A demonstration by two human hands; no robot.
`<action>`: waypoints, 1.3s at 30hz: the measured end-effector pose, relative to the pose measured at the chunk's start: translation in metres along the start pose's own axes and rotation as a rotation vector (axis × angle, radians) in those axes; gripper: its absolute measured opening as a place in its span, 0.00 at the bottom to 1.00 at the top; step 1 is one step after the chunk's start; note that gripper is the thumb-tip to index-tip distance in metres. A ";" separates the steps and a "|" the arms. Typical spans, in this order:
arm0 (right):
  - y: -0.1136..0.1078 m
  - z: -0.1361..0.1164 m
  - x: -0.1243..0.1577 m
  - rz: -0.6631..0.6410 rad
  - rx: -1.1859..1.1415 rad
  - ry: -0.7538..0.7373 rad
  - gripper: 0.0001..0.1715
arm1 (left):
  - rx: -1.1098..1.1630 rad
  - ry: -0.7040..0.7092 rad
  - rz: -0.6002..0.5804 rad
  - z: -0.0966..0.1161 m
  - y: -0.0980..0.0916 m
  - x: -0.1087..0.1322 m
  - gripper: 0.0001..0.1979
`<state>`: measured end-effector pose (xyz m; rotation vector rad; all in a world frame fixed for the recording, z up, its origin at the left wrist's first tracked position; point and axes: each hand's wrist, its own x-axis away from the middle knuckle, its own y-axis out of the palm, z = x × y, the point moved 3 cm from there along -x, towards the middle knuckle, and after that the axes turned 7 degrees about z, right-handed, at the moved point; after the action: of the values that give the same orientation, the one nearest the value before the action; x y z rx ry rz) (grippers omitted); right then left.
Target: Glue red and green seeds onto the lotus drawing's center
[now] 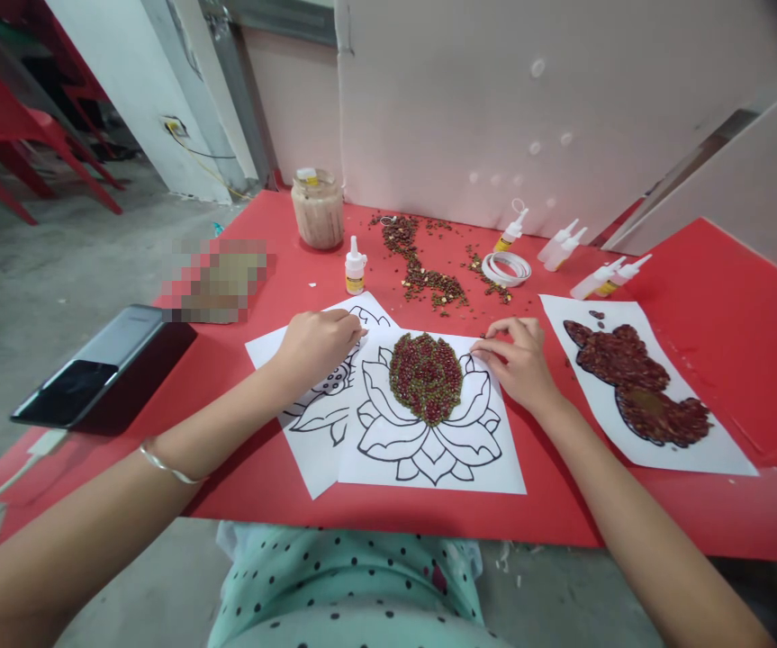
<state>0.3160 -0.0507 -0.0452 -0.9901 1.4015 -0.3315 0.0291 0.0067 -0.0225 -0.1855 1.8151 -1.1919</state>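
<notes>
A white sheet with a lotus outline (429, 461) lies flat on the red table in front of me. Green and dark red beans (425, 378) cover the lotus's middle petals; the outer petals are bare paper. My left hand (320, 346) is closed, fingertips pinching the sheet's upper left corner. At the upper right corner, my right hand (516, 355) pinches the sheet between thumb and fingers. Partly beneath the lotus sheet and my left hand is a second line drawing (313, 450) with leaves and a seed pod.
Loose beans (429, 270) are scattered behind the sheets, near a glue bottle (355, 268), a jar (319, 211) and a white tape roll (506, 268). Several more glue bottles (591, 281) lie at the back right. A bean-covered picture (631, 360) lies right, a phone (91, 378) left.
</notes>
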 end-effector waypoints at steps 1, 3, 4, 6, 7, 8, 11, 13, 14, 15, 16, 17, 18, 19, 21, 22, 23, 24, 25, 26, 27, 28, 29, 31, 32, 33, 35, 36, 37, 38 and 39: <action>0.001 -0.002 -0.001 -0.002 -0.002 -0.014 0.07 | -0.015 0.007 0.006 0.001 -0.001 0.000 0.16; 0.002 -0.003 -0.001 -0.009 -0.003 -0.033 0.07 | -0.040 0.024 0.023 0.003 -0.002 -0.001 0.17; 0.002 -0.004 -0.002 -0.012 0.000 -0.037 0.07 | -0.048 0.032 0.032 0.003 -0.003 -0.001 0.17; 0.002 -0.004 -0.002 -0.017 0.009 -0.044 0.07 | -0.055 0.043 0.044 0.004 -0.003 -0.001 0.16; 0.002 -0.004 -0.002 -0.016 0.012 -0.047 0.07 | -0.053 0.047 0.045 0.004 -0.003 -0.002 0.16; 0.001 -0.005 -0.002 -0.015 0.014 -0.054 0.07 | -0.048 0.050 0.043 0.004 -0.003 -0.002 0.16; 0.001 -0.007 -0.002 -0.029 0.013 -0.083 0.08 | -0.029 0.054 0.039 0.004 -0.002 -0.001 0.17; 0.002 -0.008 -0.002 -0.045 0.018 -0.093 0.08 | -0.019 0.054 0.039 0.005 -0.002 -0.001 0.17; 0.002 -0.008 -0.002 -0.048 0.023 -0.091 0.08 | -0.015 0.054 0.038 0.005 -0.002 0.000 0.17; 0.002 -0.008 -0.003 -0.045 0.029 -0.084 0.08 | -0.009 0.056 0.037 0.005 -0.002 0.000 0.18; 0.003 -0.009 -0.003 -0.041 0.036 -0.077 0.09 | -0.003 0.059 0.035 0.005 -0.001 0.000 0.18; 0.003 -0.009 -0.004 -0.032 0.044 -0.070 0.09 | 0.002 0.062 0.033 0.005 -0.001 0.001 0.18; 0.003 -0.009 -0.005 -0.027 0.052 -0.064 0.09 | 0.005 0.064 0.030 0.005 -0.001 0.001 0.18; 0.004 -0.010 -0.005 -0.027 0.060 -0.062 0.09 | 0.007 0.066 0.030 0.004 -0.001 0.001 0.18; 0.005 -0.010 -0.007 -0.041 0.070 -0.070 0.09 | 0.014 0.072 0.037 0.004 -0.001 0.000 0.19; 0.005 -0.011 -0.007 -0.051 0.073 -0.078 0.09 | 0.017 0.076 0.042 0.005 -0.001 0.000 0.19; 0.006 -0.011 -0.007 -0.061 0.077 -0.086 0.08 | 0.023 0.078 0.047 0.005 -0.002 0.000 0.19; 0.005 -0.012 -0.007 -0.070 0.082 -0.093 0.08 | 0.032 0.076 0.052 0.005 -0.002 0.000 0.19; 0.005 -0.012 -0.007 -0.076 0.088 -0.097 0.08 | 0.043 0.072 0.056 0.005 -0.003 -0.001 0.19; 0.004 -0.013 -0.007 -0.081 0.094 -0.101 0.09 | 0.055 0.066 0.056 0.005 -0.003 -0.001 0.19; 0.003 -0.013 -0.007 -0.085 0.101 -0.105 0.09 | 0.067 0.059 0.056 0.005 -0.003 -0.001 0.19; 0.003 -0.014 -0.007 -0.088 0.106 -0.111 0.09 | 0.078 0.055 0.055 0.005 -0.003 -0.001 0.19; 0.002 -0.014 -0.007 -0.091 0.111 -0.118 0.09 | 0.085 0.052 0.052 0.005 -0.003 -0.001 0.19; 0.001 -0.015 -0.007 -0.095 0.117 -0.135 0.09 | 0.088 0.052 0.039 0.005 -0.002 -0.001 0.19; 0.001 -0.015 -0.007 -0.097 0.120 -0.141 0.09 | 0.087 0.049 0.031 0.005 -0.001 -0.001 0.18; 0.001 -0.015 -0.007 -0.101 0.123 -0.146 0.09 | 0.085 0.046 0.020 0.004 -0.001 -0.001 0.17; 0.000 -0.015 -0.006 -0.108 0.127 -0.155 0.09 | 0.083 0.033 -0.003 0.004 0.000 -0.001 0.15; 0.000 -0.015 -0.006 -0.109 0.129 -0.158 0.09 | 0.085 0.028 -0.018 0.004 0.000 -0.001 0.14; 0.000 -0.015 -0.006 -0.108 0.130 -0.162 0.09 | 0.089 0.025 -0.033 0.003 0.000 -0.001 0.12; 0.000 -0.015 -0.006 -0.104 0.129 -0.162 0.09 | 0.094 0.026 -0.050 0.003 0.001 -0.001 0.11; -0.001 -0.014 -0.007 -0.098 0.126 -0.159 0.09 | 0.099 0.031 -0.068 0.003 0.001 0.000 0.11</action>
<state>0.3020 -0.0520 -0.0382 -0.9612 1.1769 -0.4002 0.0318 0.0056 -0.0235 -0.1745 1.7839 -1.3361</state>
